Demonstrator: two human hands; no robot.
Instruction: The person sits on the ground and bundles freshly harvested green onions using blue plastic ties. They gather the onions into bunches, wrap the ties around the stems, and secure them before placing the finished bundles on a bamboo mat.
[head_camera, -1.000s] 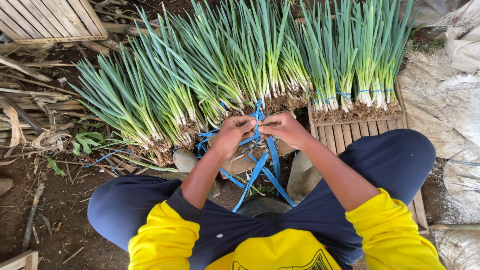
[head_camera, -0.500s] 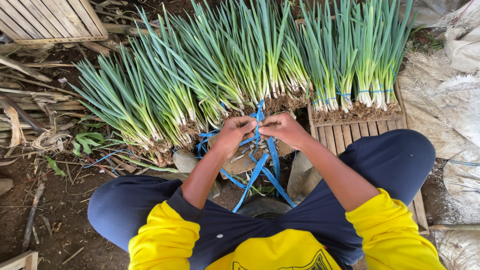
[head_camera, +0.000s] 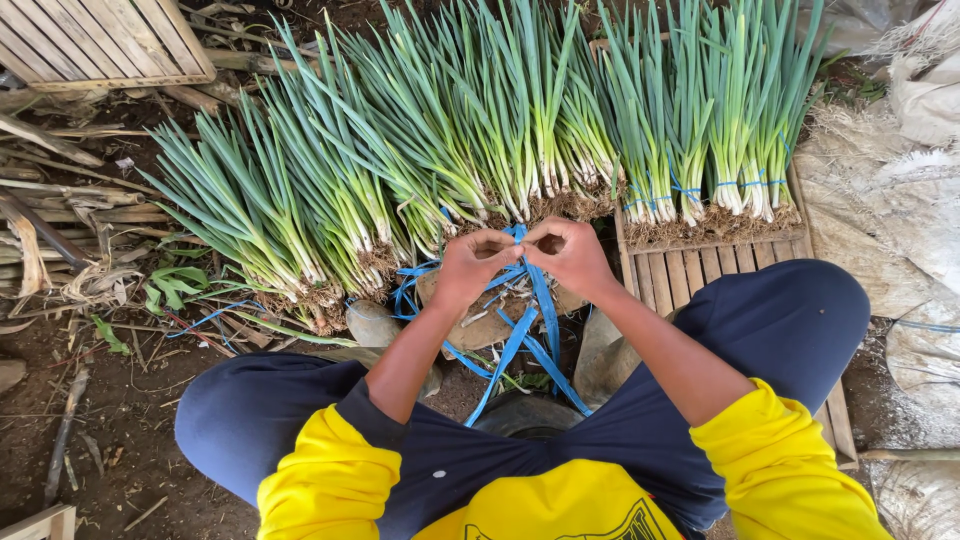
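A person in a yellow top and dark blue trousers squats on bare earth, seen from above. At the centre of the frame, the left hand (head_camera: 468, 264) and right hand (head_camera: 570, 256) meet fingertip to fingertip, both pinched shut on a blue plastic strap (head_camera: 518, 235). Its loose ends trail down between the knees toward the lower middle. Just above the hands, bundles of green onions (head_camera: 420, 150) fan across the upper half, roots toward the person. At the upper right, tied bundles (head_camera: 715, 150) stand on a slatted wooden pallet (head_camera: 690, 270). A wooden crate (head_camera: 100, 40) sits in the upper left corner. Pale sacks (head_camera: 900, 200) lie along the right edge.
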